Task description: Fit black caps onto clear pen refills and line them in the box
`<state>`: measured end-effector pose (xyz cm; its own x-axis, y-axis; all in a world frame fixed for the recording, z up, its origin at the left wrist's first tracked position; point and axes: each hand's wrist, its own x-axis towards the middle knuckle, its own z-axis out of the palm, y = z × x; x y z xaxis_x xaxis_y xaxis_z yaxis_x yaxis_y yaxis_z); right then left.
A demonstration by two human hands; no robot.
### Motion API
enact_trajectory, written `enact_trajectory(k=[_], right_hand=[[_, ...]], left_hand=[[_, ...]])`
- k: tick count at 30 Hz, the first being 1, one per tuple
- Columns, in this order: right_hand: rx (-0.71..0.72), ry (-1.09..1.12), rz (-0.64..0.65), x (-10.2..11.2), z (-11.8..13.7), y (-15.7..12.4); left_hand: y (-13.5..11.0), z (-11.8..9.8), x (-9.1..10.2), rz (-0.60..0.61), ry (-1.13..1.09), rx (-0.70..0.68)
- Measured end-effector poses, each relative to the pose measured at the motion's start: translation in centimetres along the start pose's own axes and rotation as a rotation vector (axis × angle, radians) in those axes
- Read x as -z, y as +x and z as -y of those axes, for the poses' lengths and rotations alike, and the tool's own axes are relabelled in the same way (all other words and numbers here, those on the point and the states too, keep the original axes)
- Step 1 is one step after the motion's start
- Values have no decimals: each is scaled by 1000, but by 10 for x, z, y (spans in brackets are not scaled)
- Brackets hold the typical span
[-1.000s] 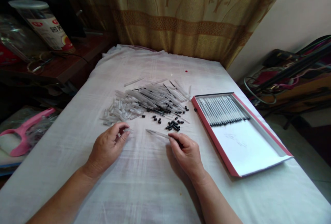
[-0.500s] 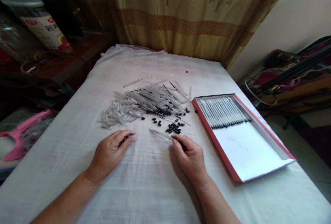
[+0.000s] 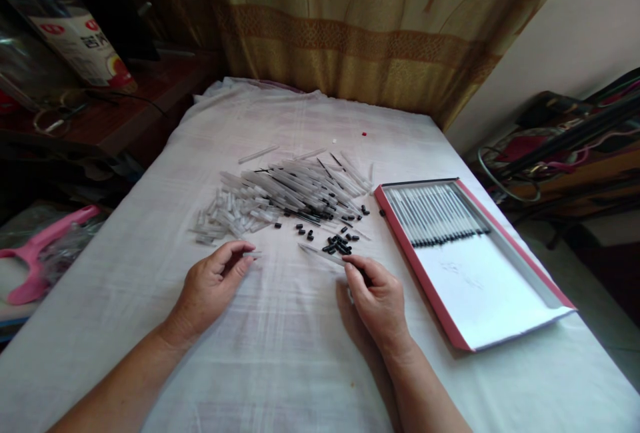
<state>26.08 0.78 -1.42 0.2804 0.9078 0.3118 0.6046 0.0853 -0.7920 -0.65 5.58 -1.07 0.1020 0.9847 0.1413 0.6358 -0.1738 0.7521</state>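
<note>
My right hand [image 3: 377,293] is closed on the back end of a clear pen barrel [image 3: 323,254], whose tapered tip points left. Pinched between thumb and forefinger of my left hand [image 3: 213,286] is a small thin piece [image 3: 253,255], translucent and too small to name surely. The two hands are apart. Beyond them lies a heap of clear pen barrels [image 3: 295,183], with dark refills among them. Short clear pen caps [image 3: 230,213] are piled at its left. Black end plugs [image 3: 339,245] lie loose just past the barrel in my right hand.
On the right, a red-edged box [image 3: 417,273] holds a row of pens [image 3: 437,213] at its far end. A white cloth covers the table [image 3: 270,353]. A pink plastic handle [image 3: 37,259] lies at the left, below a labelled jar [image 3: 75,39]. A curtain [image 3: 340,33] hangs behind.
The view has shifted slightly. My right hand has moved a little to the right with the pen barrel. The thin piece in my left hand's pinch now shows more clearly.
</note>
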Motion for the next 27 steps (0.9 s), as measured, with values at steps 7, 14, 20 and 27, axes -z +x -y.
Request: enact_trajectory(k=[7, 14, 20, 27], right_hand=[[-33, 137, 28, 4, 7, 0], [25, 211, 116, 4, 18, -3], [29, 228, 180, 1, 19, -5], [-8, 248, 234, 3, 17, -5]], left_hand=[[-1, -2, -1, 53, -171, 64], [0, -13, -1, 115, -384, 195], [-6, -8, -6, 169, -300, 134], [-8, -7, -5, 225, -212, 74]])
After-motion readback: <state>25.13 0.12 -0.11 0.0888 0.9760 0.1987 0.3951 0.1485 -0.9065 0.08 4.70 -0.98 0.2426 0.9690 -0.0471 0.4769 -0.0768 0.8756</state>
